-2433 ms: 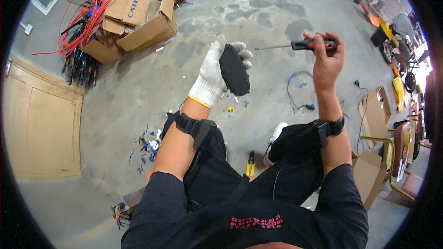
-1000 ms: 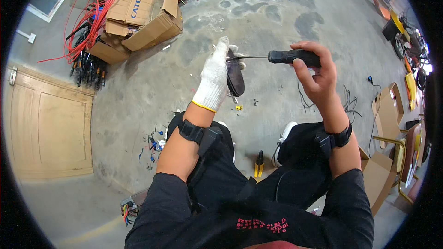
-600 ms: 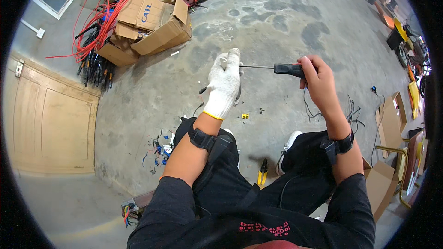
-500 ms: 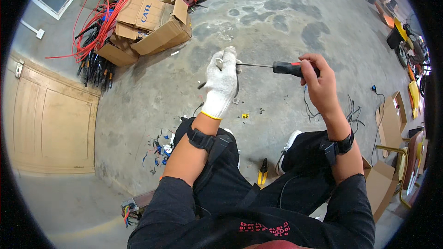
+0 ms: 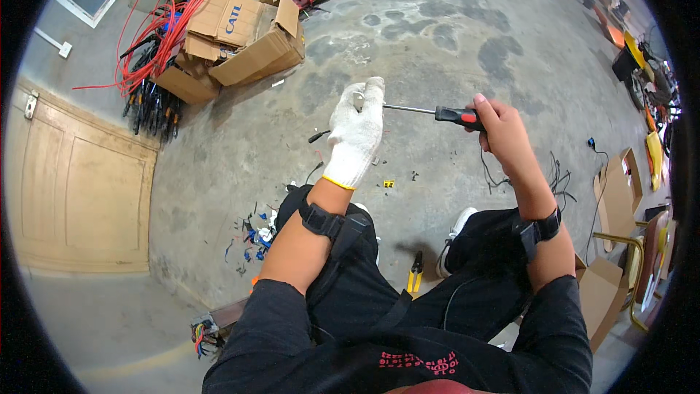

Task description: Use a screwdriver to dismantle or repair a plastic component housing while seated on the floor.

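Note:
In front of me, my left hand (image 5: 356,128), in a white knitted glove, is closed around something mostly hidden by its fingers. A small pale piece (image 5: 358,101) shows near the thumb, and a short black cable end (image 5: 319,136) sticks out on the wrist's left side. My bare right hand (image 5: 503,131) grips a screwdriver (image 5: 458,117) by the rear of its black-and-red handle. The screwdriver lies nearly level, its metal shaft pointing left and reaching the gloved fingers. Its tip is hidden there.
Yellow-handled pliers (image 5: 415,273) lie on the floor between my feet, with a small yellow piece (image 5: 389,184) farther out. Wire scraps (image 5: 255,237) litter the left side. Cardboard boxes (image 5: 251,47) and red cables (image 5: 164,36) stand far left; an opened carton (image 5: 604,292) is at right.
My left hand has shifted slightly right. The screwdriver has moved a little right and down and turned, so more red shows on its handle. My right fingers have changed position on it.

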Demonstrator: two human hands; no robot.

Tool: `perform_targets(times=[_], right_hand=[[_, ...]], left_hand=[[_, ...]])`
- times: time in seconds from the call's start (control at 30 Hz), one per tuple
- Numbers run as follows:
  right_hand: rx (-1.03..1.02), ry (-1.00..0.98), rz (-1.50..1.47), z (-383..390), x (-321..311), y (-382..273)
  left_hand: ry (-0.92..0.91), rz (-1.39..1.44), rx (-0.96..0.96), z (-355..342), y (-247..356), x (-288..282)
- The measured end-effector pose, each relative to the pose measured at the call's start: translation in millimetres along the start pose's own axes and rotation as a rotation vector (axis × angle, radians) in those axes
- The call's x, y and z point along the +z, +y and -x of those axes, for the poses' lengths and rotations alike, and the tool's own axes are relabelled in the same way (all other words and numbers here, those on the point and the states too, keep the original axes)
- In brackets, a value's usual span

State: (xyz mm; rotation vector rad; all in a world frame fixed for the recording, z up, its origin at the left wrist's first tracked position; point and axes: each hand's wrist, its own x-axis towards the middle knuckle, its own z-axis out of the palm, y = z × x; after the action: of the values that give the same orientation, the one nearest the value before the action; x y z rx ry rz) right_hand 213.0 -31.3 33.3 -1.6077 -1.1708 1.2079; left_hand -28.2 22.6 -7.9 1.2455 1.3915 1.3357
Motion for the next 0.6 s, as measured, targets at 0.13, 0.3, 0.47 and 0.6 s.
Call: perform_targets(times=[0.13,0.3,0.47,0.6], right_hand=[[-0.793,0.129,0.294,17,3,-4],[-0.836,0.118,0.141,6,2,1],[-0.672,0.083,0.123,6,7,4],[-0.182,-0.007,0.108,-6,0,6]], left_hand=[[-0.043,-0.013,-0.102,0,8,-4],[-0.046,0.070,-0.063,-1,8,-3],[-0.031,0.132,-0.181,-5,14,-6],[-0.018,0.128,-0.120,-4,13,-6]])
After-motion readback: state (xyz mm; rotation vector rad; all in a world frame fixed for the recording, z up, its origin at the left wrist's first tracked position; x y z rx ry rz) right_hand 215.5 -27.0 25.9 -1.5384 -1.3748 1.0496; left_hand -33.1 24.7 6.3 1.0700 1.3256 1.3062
